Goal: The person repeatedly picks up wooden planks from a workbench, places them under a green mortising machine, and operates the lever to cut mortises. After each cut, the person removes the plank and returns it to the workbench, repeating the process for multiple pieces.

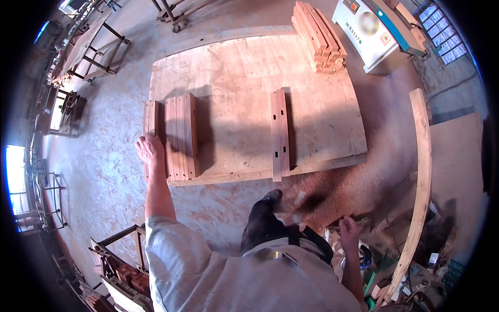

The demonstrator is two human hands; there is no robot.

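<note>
My left hand (149, 149) reaches out to the table's left edge. Its fingers are curled over one end of a narrow reddish wooden rail (151, 117), which lies beside a tight row of similar wooden rails (182, 138). Two rails with dark mortise slots (280, 132) lie side by side near the middle of the table, their near ends jutting over the front edge. My right hand (349, 229) hangs low beside my body, away from the table. Its fingers are curled in and nothing shows in them.
A low plywood-topped table (234, 67) bears the wood, with a stack of notched pieces (319, 39) at its far right. Beyond stands a white and teal machine (371, 34). A long board (420, 151) leans at right above scraps. Sawdust covers the floor (332, 192).
</note>
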